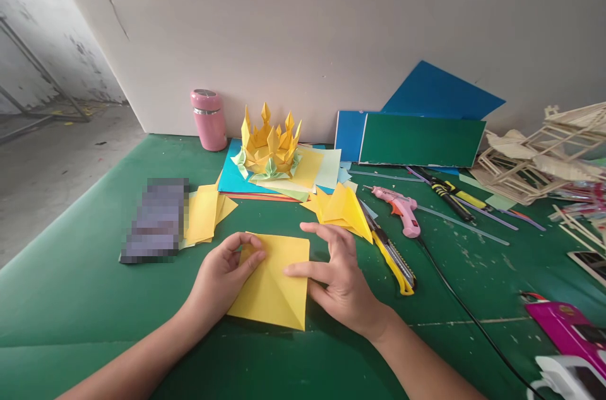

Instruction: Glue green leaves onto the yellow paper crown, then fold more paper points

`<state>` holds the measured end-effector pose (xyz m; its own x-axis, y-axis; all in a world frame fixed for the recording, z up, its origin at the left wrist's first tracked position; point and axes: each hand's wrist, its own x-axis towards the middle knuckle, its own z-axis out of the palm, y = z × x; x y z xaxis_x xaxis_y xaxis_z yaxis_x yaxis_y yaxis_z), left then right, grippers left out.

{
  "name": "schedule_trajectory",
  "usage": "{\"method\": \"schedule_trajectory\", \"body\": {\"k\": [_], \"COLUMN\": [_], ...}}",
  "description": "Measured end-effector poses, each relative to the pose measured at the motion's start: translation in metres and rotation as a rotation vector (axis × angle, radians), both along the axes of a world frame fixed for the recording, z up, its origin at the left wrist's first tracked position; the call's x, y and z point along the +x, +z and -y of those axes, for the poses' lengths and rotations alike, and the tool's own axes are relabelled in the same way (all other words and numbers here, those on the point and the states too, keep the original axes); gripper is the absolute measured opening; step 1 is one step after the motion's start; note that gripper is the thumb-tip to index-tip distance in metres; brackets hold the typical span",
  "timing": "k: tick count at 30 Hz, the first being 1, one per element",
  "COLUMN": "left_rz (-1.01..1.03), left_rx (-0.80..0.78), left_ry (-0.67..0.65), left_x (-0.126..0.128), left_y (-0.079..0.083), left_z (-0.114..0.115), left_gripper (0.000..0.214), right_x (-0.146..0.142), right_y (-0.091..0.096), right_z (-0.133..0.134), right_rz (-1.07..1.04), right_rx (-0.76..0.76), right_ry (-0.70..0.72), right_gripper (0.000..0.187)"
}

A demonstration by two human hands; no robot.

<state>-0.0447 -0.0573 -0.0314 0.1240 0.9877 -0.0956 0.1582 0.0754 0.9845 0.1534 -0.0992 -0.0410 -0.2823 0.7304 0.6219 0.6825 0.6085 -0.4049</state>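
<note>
A square sheet of yellow paper (279, 305), with a diagonal crease at its lower right, is between my hands over the green table. My left hand (227, 267) pinches its left side between thumb and curled fingers. At the right edge, the index finger of my right hand (343, 280) lies on the sheet. The thumb passes behind that edge, and the other fingers are raised and apart. Beyond the sheet stands a folded yellow paper crown (269, 144) with pale green pieces around its base. Folded yellow pieces (343, 207) lie just past my right hand.
Yellow sheets (201, 214) lie at left beside a blurred dark object (158, 217). A pink flask (209, 122) stands behind. Rightward are a yellow cutter knife (392, 261), a pink glue gun (400, 207) with a trailing cord, glue sticks (464, 226) and a wooden stick model (534, 160).
</note>
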Motion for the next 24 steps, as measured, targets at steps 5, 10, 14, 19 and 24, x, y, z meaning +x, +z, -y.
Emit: {"method": "schedule_trajectory", "body": {"k": [5,10,14,19,24], "left_rz": [-0.123,-0.184,-0.186,-0.161,-0.142], "left_rx": [0.080,0.157,0.131,0.178,0.082], "left_ry": [-0.062,-0.194,-0.275,-0.374,-0.337], "left_x": [-0.001,-0.002,-0.002,-0.004,-0.003], "left_y": [-0.001,-0.002,0.000,0.010,0.006], "left_z": [0.002,0.007,0.008,0.010,0.012], "left_gripper": [0.023,0.035,0.033,0.033,0.037], "right_x": [0.000,-0.001,-0.002,-0.004,-0.007], "right_y": [0.003,0.002,0.002,0.003,0.002], "right_z": [0.003,0.000,-0.003,-0.006,-0.006], "right_rz": [0.136,0.047,-0.137,-0.369,-0.396], "right_rx": [0.043,-0.052,-0.207,-0.462,-0.550], "right_ry": [0.037,0.024,0.025,0.096,0.082], "right_gripper": [0.022,0.012,0.015,0.030,0.035]}}
